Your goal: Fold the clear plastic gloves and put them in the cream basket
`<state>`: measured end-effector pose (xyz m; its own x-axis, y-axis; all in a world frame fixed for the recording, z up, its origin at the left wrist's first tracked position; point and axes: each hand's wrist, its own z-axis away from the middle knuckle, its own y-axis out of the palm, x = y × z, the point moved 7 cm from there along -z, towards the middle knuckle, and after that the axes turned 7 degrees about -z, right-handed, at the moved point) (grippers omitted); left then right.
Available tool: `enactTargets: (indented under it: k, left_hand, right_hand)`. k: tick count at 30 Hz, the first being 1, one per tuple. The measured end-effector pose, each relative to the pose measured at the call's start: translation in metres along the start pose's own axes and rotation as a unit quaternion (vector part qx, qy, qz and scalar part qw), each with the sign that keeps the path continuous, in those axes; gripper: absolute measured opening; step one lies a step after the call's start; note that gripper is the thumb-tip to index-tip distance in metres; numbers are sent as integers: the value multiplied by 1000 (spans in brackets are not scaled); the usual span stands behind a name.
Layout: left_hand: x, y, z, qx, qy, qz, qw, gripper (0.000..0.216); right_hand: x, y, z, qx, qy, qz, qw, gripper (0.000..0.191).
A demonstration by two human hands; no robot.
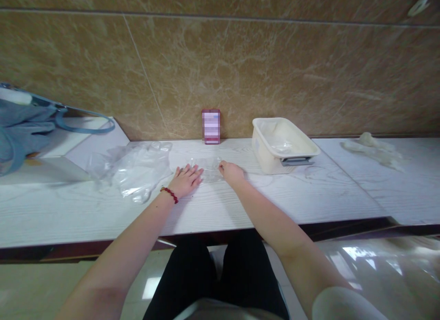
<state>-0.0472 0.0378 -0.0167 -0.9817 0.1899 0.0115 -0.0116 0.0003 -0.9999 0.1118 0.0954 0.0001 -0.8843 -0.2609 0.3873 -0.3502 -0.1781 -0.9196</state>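
A clear, thin plastic bag (pixel 210 168) lies flat on the white wood-grain tabletop between my hands. My left hand (pixel 186 180), with a red bead bracelet at the wrist, rests flat with its fingers spread, the fingertips on the bag's left part. At the bag's right end, my right hand (pixel 231 172) is closed in a pinch on its edge. To the left of my left hand is a loose heap of clear plastic bags (pixel 140 168) with whitish contents that I cannot make out.
A cream plastic bin (pixel 264 150) with a grey handle stands right of my hands, clear plastic inside. A phone (pixel 211 126) leans against the tiled wall. On the left, a blue bag (pixel 27 123) sits on a white box (pixel 92 143). Crumpled translucent plastic (pixel 374 149) lies far right.
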Motion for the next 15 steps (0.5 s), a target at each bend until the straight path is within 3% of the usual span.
enactTargets:
  k: [5, 7, 10, 13, 15]
  left_hand:
    - [4, 2, 2, 18, 26, -19, 999, 49]
    - [4, 0, 2, 16, 34, -24, 999, 51]
    - [2, -2, 2, 0, 39, -26, 999, 51]
    - [1, -2, 2, -6, 40, -21, 999, 51]
    - [1, -1, 3, -2, 40, -15, 999, 51]
  right_hand:
    - [-1, -4, 3, -7, 0, 17, 1000, 26]
    - [5, -12, 6, -64, -19, 33, 997, 27]
    - [29, -18, 11, -154, -122, 28, 980, 31]
    - [51, -2, 12, -136, -220, 3, 966, 34]
    - [53, 12, 8, -97, -228, 6, 969, 42]
